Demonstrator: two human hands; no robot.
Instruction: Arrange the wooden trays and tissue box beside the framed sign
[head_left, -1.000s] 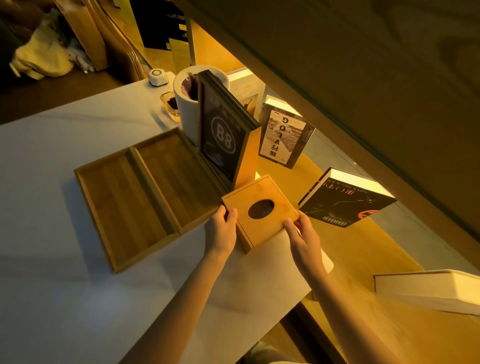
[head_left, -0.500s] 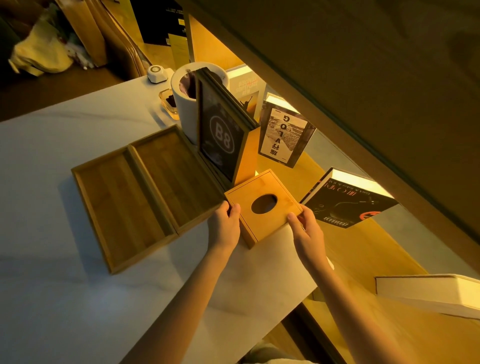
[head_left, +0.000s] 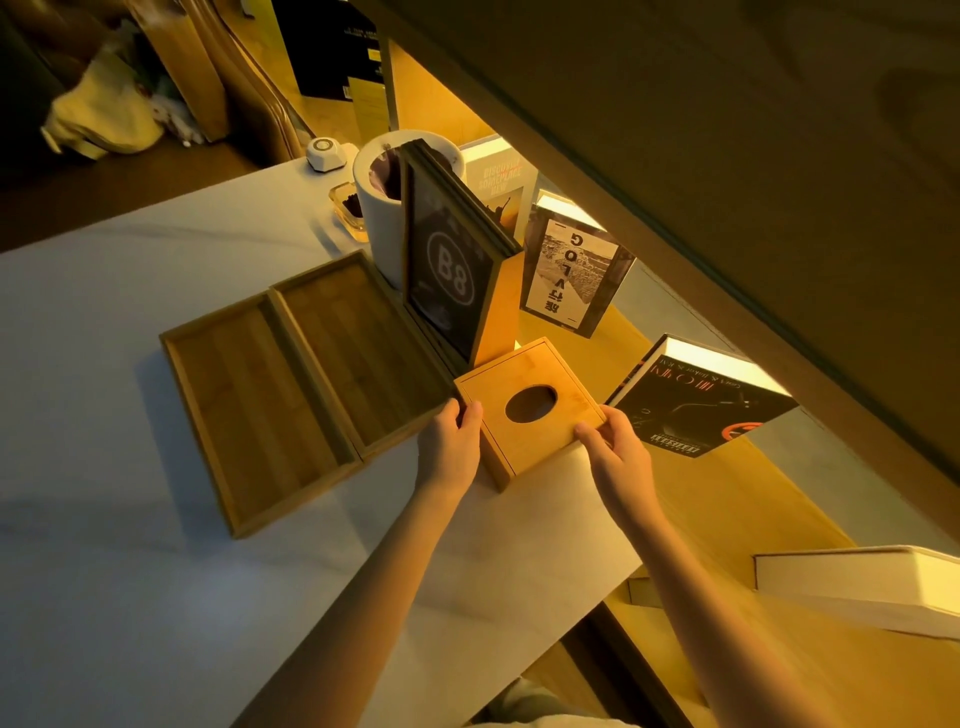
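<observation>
A wooden tissue box (head_left: 535, 379) with a round hole in its lid sits on the white table (head_left: 130, 545), right at the foot of the framed sign (head_left: 447, 270) marked "B8". My left hand (head_left: 451, 447) grips the box's near-left corner. My right hand (head_left: 615, 452) holds its near-right corner. Two shallow wooden trays lie side by side to the left of the sign: the left tray (head_left: 254, 410) and the right tray (head_left: 358, 343), which touches the sign's base.
A white cylindrical pot (head_left: 379, 218) stands behind the sign, with a small glass dish (head_left: 349, 210) and a white puck (head_left: 324, 152) beside it. Books (head_left: 696, 405) lean on the wooden shelf to the right. The table's edge runs close past the box.
Both hands have pushed the tissue box a little farther from me, up against the sign's base. The trays have not moved.
</observation>
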